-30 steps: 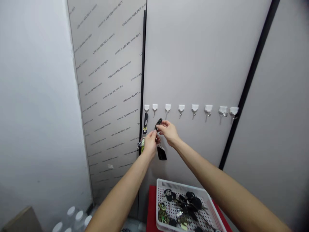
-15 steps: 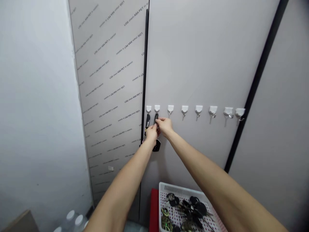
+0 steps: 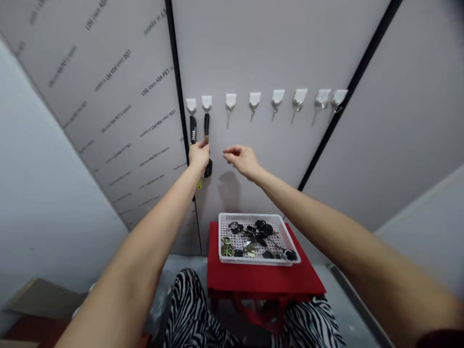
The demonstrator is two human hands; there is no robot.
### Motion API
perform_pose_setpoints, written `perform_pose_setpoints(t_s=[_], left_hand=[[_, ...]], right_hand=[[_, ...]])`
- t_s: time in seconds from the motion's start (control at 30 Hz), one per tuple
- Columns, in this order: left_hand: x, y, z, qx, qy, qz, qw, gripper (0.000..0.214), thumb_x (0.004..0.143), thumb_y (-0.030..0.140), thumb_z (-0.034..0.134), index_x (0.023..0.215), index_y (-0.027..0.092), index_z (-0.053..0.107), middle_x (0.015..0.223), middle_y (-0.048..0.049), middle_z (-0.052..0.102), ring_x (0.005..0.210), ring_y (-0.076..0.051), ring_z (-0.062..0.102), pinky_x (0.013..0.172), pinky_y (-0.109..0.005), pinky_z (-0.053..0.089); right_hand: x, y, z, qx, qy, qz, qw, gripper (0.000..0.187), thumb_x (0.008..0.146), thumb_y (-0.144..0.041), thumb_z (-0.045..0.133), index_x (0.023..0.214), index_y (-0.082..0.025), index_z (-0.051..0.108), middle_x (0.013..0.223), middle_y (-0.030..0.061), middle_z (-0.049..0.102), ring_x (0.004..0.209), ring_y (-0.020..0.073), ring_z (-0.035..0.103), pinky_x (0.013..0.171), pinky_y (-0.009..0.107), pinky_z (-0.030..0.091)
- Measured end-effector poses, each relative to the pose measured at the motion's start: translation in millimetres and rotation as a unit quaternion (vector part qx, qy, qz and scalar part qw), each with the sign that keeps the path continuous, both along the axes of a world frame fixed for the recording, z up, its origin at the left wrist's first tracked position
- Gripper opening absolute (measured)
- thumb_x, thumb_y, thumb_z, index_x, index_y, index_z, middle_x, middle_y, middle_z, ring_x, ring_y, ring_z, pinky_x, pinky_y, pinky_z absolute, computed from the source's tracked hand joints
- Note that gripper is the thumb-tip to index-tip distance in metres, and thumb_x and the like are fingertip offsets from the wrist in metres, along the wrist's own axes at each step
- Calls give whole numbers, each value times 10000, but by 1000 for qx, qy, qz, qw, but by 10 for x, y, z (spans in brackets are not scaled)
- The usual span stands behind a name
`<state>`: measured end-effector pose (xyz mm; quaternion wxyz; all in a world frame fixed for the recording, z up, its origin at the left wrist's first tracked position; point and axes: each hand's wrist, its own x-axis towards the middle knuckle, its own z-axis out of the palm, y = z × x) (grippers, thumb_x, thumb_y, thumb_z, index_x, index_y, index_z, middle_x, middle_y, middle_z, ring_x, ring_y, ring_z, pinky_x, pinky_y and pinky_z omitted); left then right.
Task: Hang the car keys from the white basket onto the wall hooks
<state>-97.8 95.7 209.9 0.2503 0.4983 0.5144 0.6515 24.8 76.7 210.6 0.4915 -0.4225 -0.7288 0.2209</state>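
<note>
**Lanyard:** I saw a black lanyard [image 3: 206,126] hanging from the second white adhesive hook [image 3: 206,102] from the left. Its long axis stood upright and pointed straight down, with a black key fob [image 3: 208,168] at its lower end.

**Neighbouring strap:** A black printed strap [image 3: 193,129] hung upright from the leftmost hook [image 3: 191,105], and a small yellow tag [image 3: 199,184] showed below my left hand.

**Left hand:** The left hand [image 3: 198,155] was raised on an arm angled up from the lower left, its fingers bunched together. It covered the lower part of the strap and sat just beside the fob. I could not tell whether it was clamped on anything.

**Right hand:** The right hand [image 3: 242,161] was open, its fingers pointing left, just right of the lanyard and touching nothing.

**Below:** A white perforated plastic tray [image 3: 255,218] sat well below both hands on a red worktop [image 3: 264,280]. It held a heap of black-headed keys [image 3: 259,237] and brass key rings [image 3: 226,245].

**Further down:** Zebra-striped trousers [image 3: 188,309] showed beneath the worktop.
</note>
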Motion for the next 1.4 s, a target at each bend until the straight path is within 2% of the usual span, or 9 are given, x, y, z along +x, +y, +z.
perform_pose_setpoints(t_s=[0.1,0.2,0.3,0.4,0.53,0.7,0.93,1.13,1.4], left_hand=[[-11,-157,-122,21,47,62,997,320,612,134,449,927,95,489,952,-88,521,855,-129,482,768,-239,349],[23,-368,-387,51,108,88,989,326,615,131,441,938,126,480,967,-71,505,882,-133,464,798,-258,338],[177,-601,-773,37,175,45,983,305,622,127,431,923,136,481,937,-60,507,873,-135,461,782,-274,353],[425,-812,-1168,-49,247,-40,967,284,622,114,431,898,130,496,912,-65,512,850,-138,467,761,-277,368],[693,-964,-1547,-117,340,-127,924,266,625,112,432,875,139,519,903,-57,528,870,-139,457,795,-268,342],[786,-968,-1759,-164,406,-167,883,275,625,97,427,875,141,534,877,-55,550,826,-129,476,765,-244,351],[861,-944,-1829,-169,485,-162,842,251,641,148,421,853,161,554,828,-58,559,809,-151,469,723,-247,352],[918,-941,-1898,-156,544,-136,813,222,627,187,435,805,171,567,819,-74,537,825,-185,448,719,-278,345],[884,-960,-1814,-176,494,-164,835,180,641,167,397,721,159,559,764,-55,557,756,-159,477,664,-250,352]], right_hand=[[388,-249,-421,-86,-91,24,992,188,591,-188,500,749,-112,570,723,46,597,643,99,527,642,242,403],[777,-407,-919,-174,-181,20,968,180,586,-176,499,742,-130,578,710,37,604,640,110,533,632,232,403],[1073,-492,-1333,-224,-248,6,942,190,590,-178,485,751,-144,578,675,23,604,624,117,533,599,221,399],[1221,-547,-1542,-190,-309,5,932,207,594,-166,465,766,-146,577,711,33,596,652,125,524,612,220,386],[1247,-588,-1564,-87,-391,-40,916,244,596,-160,446,805,-175,572,824,58,560,778,165,483,666,246,355],[1177,-639,-1561,-69,-436,-10,897,246,612,-188,426,813,-183,568,804,57,551,782,154,471,679,228,335],[1058,-692,-1611,-79,-463,-27,883,205,655,-192,363,654,-168,567,737,64,563,727,157,485,603,226,322],[1075,-609,-1611,-102,-416,-20,903,220,649,-216,392,797,-180,550,771,44,589,701,138,499,614,214,326],[1019,-632,-1576,-109,-411,-14,905,292,627,-177,393,869,-172,556,845,65,586,788,164,496,696,243,337]])
